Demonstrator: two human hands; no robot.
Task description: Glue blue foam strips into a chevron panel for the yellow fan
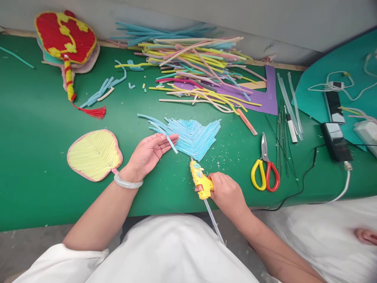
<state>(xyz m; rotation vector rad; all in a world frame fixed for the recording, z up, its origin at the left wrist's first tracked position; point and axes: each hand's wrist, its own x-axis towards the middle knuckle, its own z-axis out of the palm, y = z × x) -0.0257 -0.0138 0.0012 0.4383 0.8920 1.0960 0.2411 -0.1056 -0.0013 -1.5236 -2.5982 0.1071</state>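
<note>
My right hand [228,194] grips a yellow hot glue gun [200,179], and a long clear glue stick [214,222] sticks out of its back end. The gun's nozzle touches or nearly touches the lower point of a light-blue V-patterned panel [193,137] made of chenille stems laid side by side. At the panel's left side, my left hand [151,151] pinches a short blue chenille stem [172,144] near its fingertips. Some loose stem ends stick out at the panel's upper left. A yellow leaf-shaped fan [94,155] with a pink border lies left of my left hand.
A pile of coloured chenille stems [200,67] lies at the back on purple sheet [271,90]. Scissors [265,165], thin green wires [284,145] and clear glue sticks [287,98] are at right, near a black power bank [335,141]. A red fan [66,37] stands back left. Someone's hand [366,236] shows at right.
</note>
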